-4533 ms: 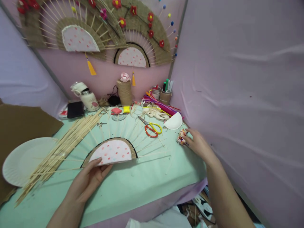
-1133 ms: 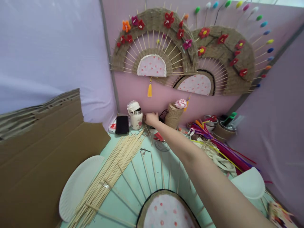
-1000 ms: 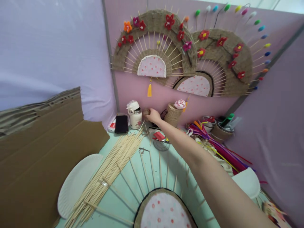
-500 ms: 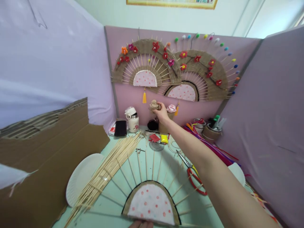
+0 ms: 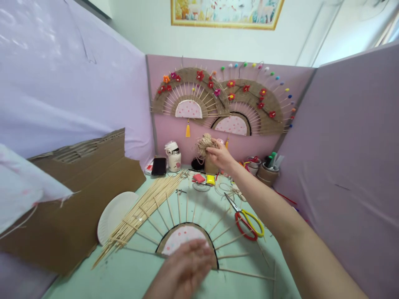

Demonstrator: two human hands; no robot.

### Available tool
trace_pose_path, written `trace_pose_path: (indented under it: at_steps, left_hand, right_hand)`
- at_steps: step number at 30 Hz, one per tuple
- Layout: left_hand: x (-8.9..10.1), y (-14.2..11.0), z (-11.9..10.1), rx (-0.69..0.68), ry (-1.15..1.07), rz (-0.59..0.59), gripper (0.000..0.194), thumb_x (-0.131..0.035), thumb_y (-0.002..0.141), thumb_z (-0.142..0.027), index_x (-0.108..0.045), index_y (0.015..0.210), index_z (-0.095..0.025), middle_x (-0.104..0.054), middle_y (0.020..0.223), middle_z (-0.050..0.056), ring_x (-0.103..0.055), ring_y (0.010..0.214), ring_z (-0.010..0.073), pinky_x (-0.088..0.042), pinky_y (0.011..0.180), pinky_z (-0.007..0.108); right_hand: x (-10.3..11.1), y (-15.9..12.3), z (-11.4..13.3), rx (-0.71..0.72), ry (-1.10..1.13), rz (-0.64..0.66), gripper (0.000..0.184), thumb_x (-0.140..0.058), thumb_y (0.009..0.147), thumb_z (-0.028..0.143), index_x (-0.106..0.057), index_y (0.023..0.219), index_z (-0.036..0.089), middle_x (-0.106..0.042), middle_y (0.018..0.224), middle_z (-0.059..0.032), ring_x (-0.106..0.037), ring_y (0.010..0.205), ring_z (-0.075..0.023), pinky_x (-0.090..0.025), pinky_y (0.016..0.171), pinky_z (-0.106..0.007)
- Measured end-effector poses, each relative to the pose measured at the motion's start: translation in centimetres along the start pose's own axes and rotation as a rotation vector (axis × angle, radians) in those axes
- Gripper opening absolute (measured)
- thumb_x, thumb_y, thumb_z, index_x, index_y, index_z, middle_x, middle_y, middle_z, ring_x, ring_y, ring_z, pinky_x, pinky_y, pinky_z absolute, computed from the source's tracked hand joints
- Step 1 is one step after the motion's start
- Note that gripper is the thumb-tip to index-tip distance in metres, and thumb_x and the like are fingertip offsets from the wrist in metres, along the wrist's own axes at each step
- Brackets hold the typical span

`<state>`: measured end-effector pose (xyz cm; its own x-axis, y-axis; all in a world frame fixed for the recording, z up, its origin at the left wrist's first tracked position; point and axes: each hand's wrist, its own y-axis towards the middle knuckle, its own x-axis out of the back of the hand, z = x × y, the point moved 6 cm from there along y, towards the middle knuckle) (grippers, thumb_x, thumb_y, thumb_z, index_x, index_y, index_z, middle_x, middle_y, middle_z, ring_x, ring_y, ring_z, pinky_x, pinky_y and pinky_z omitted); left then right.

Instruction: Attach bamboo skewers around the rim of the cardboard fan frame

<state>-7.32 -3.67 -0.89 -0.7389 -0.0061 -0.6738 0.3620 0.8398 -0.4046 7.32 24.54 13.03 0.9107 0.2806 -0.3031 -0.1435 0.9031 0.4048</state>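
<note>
My right hand (image 5: 220,155) grips a loose bundle of beige twine (image 5: 206,144), held up beyond the fan frame at the back of the table. Loose strands trail from the bundle's left side. My left hand (image 5: 187,268), slightly blurred, hovers over the half-round fan base (image 5: 171,241) with its fingers stretched out and nothing in them. White cloth with pink dots covers the base, edged by a brown band and a black rim. Thin wooden sticks (image 5: 170,209) spread out from it like rays. Part of the base is hidden beneath my left hand.
Scissors (image 5: 246,222) lie right of the fan. Many bamboo sticks (image 5: 149,203) cover part of a paper plate (image 5: 112,211) beside cardboard (image 5: 81,199). A phone (image 5: 158,166), a bottle (image 5: 173,158), clay packets (image 5: 210,180) and a pen holder (image 5: 267,173) stand farther back. Decorated fans (image 5: 187,79) hang behind.
My left hand has come up from the fan's lower edge to above its base. My right hand still holds the twine, now showing more loose strands. The view has tilted upward.
</note>
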Motion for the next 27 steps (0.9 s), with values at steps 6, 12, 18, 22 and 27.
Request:
trace_pose_path:
  at_steps: [6, 12, 18, 22, 27]
  left_hand:
    - [-5.4, 5.2, -8.6, -0.375, -0.122, 0.054, 0.04, -0.064, 0.078, -0.024, -0.051, 0.116, -0.022, -0.062, 0.109, 0.01, -0.062, 0.099, 0.0219, -0.046, 0.094, 0.039]
    - [-5.2, 8.9, -9.1, -0.475, -0.023, 0.102, 0.035, -0.067, 0.076, -0.022, -0.055, 0.109, -0.022, -0.062, 0.106, 0.006, -0.062, 0.088, 0.0142, -0.05, 0.086, 0.035]
    - [-2.7, 9.8, -7.2, -0.421, 0.012, 0.205, 0.042, -0.068, 0.076, -0.026, -0.056, 0.116, -0.023, -0.062, 0.11, 0.006, -0.062, 0.091, 0.0144, -0.051, 0.082, 0.031]
    - [-1.8, 10.3, -7.2, -0.392, -0.003, 0.217, 0.044, -0.067, 0.076, -0.03, -0.055, 0.118, -0.024, -0.063, 0.106, 0.005, -0.062, 0.087, 0.0134, -0.052, 0.073, 0.026]
    - [-0.8, 10.5, -7.8, -0.372, -0.118, 0.181, 0.04, -0.063, 0.08, -0.031, -0.054, 0.118, -0.023, -0.063, 0.104, 0.006, -0.063, 0.085, 0.0136, -0.051, 0.068, 0.024]
  right_hand:
    - [-2.5, -7.9, 1.6, 0.033, -0.427, 0.216, 0.051, -0.068, 0.061, 0.017, -0.051, 0.109, 0.022, -0.061, 0.104, -0.0014, -0.061, 0.093, -0.0159, -0.048, 0.086, -0.031]
    - [-3.5, -14.1, 1.2, 0.068, -0.723, 0.326, 0.048, -0.066, 0.066, 0.019, -0.055, 0.113, 0.023, -0.06, 0.115, -0.006, -0.057, 0.105, -0.018, -0.047, 0.089, -0.033]
    - [-2.3, -14.6, 1.2, -0.004, -0.77, 0.273, 0.028, -0.065, 0.068, 0.02, -0.067, 0.095, 0.021, -0.067, 0.087, -0.0028, -0.061, 0.079, -0.0142, -0.048, 0.073, -0.027]
    - [-0.9, -13.4, 0.8, -0.129, -0.685, 0.147, 0.014, -0.067, 0.067, 0.028, -0.069, 0.076, 0.018, -0.063, 0.064, 0.0008, -0.052, 0.056, -0.0101, -0.043, 0.057, -0.024]
    - [2.7, -11.2, 0.5, -0.211, -0.345, -0.122, 0.028, -0.075, 0.055, 0.033, -0.064, 0.075, 0.017, -0.06, 0.062, 0.0023, -0.048, 0.049, -0.0071, -0.039, 0.048, -0.02]
